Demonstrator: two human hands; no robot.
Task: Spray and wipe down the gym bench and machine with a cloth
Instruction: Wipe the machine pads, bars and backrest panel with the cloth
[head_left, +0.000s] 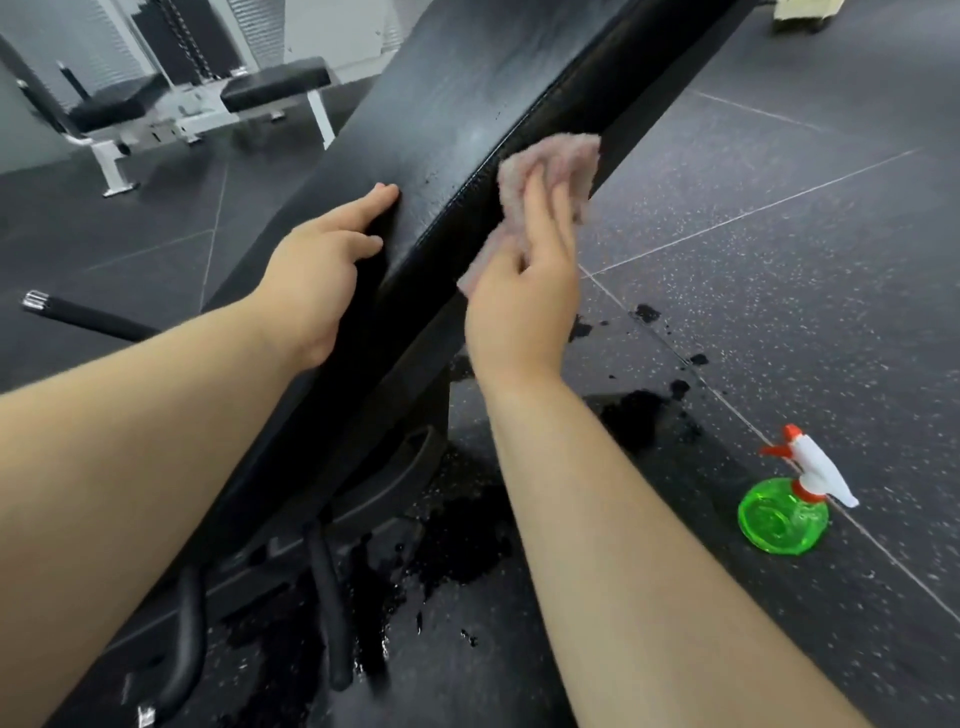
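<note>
View from above the black padded bench (457, 104), which runs diagonally from lower left to upper right. My right hand (524, 296) lies flat against the bench's right side edge, fingers straight and close together, pressing a pale pink cloth (550, 166) onto the edge. The cloth shows above my fingertips and again below the heel of my thumb, so most of it is trapped between palm and bench. My left hand (322, 265) rests on the bench's top face, just left of the right hand. It holds nothing; the forefinger and thumb lie loose on the padding, and the other fingers are hidden behind the back of the hand. Fine droplets speckle the top face near the stitched seam. A green spray bottle (784, 509) with a white-and-red trigger head stands on the dark speckled floor (779, 234), well to the right of the bench and apart from both hands. Dark wet patches (457, 551) spread over the floor under the bench and to its right. The bench's black tubular frame (332, 597) shows below the padding. A white-framed machine with black pads (156, 104) stands far to the upper left of the bench.
</note>
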